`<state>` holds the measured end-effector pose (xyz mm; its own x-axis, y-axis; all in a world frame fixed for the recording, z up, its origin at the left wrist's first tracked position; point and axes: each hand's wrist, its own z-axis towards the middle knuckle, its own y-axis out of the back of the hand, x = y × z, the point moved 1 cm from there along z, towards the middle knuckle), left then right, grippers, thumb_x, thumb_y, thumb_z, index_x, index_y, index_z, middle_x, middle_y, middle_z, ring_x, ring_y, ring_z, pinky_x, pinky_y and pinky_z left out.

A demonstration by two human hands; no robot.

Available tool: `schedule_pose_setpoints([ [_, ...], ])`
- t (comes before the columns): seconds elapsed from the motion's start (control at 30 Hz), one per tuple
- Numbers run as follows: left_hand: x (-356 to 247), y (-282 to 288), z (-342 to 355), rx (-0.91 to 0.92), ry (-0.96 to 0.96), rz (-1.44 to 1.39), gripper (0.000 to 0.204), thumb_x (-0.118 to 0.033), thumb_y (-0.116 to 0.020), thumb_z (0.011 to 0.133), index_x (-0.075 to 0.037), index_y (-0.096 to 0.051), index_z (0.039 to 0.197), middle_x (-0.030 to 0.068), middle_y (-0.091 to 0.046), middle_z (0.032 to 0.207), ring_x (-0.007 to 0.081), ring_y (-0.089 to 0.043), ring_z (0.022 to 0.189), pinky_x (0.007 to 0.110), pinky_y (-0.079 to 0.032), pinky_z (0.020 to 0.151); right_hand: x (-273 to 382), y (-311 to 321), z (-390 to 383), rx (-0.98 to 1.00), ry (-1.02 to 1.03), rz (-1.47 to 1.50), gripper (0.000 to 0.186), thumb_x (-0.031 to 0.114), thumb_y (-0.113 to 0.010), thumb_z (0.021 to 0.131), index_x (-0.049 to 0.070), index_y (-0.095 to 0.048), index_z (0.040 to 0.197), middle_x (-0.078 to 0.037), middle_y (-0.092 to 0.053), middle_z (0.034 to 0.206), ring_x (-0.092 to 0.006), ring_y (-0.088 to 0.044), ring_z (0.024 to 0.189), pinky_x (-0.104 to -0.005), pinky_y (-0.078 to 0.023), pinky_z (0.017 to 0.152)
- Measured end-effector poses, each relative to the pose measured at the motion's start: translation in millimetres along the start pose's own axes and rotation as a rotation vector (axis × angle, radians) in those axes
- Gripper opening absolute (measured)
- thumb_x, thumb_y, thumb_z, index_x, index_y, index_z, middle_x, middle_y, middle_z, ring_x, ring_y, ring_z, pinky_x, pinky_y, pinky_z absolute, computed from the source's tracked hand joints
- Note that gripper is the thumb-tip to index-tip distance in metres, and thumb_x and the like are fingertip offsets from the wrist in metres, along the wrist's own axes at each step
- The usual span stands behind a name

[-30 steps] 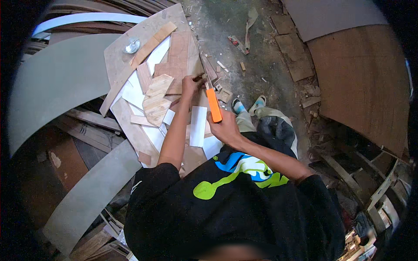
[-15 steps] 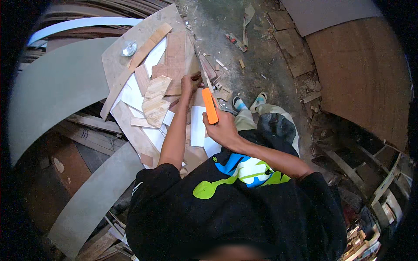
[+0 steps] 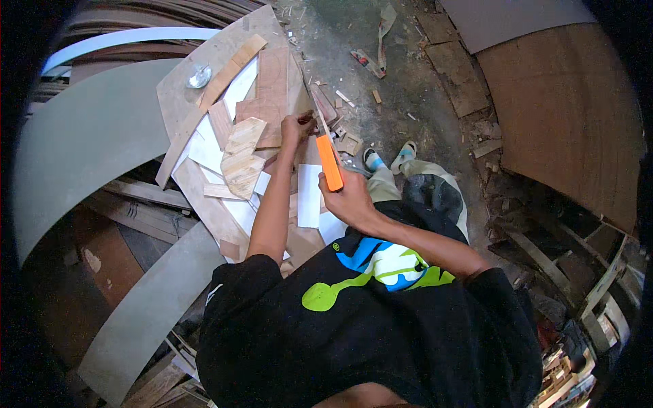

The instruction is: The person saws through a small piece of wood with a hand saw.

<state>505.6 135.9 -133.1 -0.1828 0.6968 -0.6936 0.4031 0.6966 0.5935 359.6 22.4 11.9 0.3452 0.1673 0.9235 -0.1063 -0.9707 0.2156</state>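
Observation:
My right hand is closed around the orange handle of a handsaw. Its narrow blade points away from me along the right edge of the work table. Just left of the blade, my left hand is at that edge with its fingers curled in. What those fingers grip is too small and dark to make out. Beside my left forearm lie a striped light wood piece and a reddish-brown board. A white panel rests between my two arms.
On the table's far left sit a long wooden strip and a crumpled clear plastic item. Offcuts and a red-and-grey tool litter the floor. Large curved grey sheets lie left; a big brown panel stands right.
The saw handle has shifted very slightly away from me with my right hand. My left hand stays at the table edge.

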Motion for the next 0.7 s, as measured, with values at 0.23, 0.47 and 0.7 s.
schedule_pose_setpoints([
  [0.23, 5.2, 0.4, -0.5, 0.006, -0.025, -0.017, 0.032, -0.017, -0.066, 0.074, -0.001, -0.062, 0.102, 0.0108, -0.066, 0.073, 0.0114, -0.061, 0.057, 0.027, -0.050, 0.055, 0.1, 1.3, 0.4, 0.011, -0.017, 0.009, 0.020, 0.014, -0.055, 0.079, -0.004, -0.052, 0.072, -0.012, -0.045, 0.050, -0.0153, -0.043, 0.045, -0.0334, -0.036, 0.045],
  [0.47, 6.4, -1.3, -0.2, -0.016, -0.088, -0.001, 0.034, -0.017, -0.069, 0.073, -0.002, -0.061, 0.103, 0.0114, -0.066, 0.073, 0.0106, -0.061, 0.056, 0.025, -0.050, 0.053, -3.2, 6.1, 1.6, 0.001, -0.042, -0.012, 0.020, 0.014, -0.055, 0.077, -0.004, -0.052, 0.070, -0.017, -0.049, 0.054, -0.0236, -0.049, 0.049, -0.0358, -0.039, 0.048],
  [0.7, 9.0, -2.6, 3.1, 0.022, -0.032, 0.113, 0.024, -0.012, -0.064, 0.075, 0.000, -0.064, 0.096, 0.0114, -0.065, 0.069, 0.0121, -0.063, 0.059, 0.025, -0.049, 0.054, 0.9, 8.8, -2.2, 0.079, -0.006, 0.001, 0.012, 0.010, -0.055, 0.072, -0.002, -0.054, 0.072, -0.019, -0.054, 0.060, -0.0339, -0.056, 0.056, -0.0380, -0.043, 0.052],
])
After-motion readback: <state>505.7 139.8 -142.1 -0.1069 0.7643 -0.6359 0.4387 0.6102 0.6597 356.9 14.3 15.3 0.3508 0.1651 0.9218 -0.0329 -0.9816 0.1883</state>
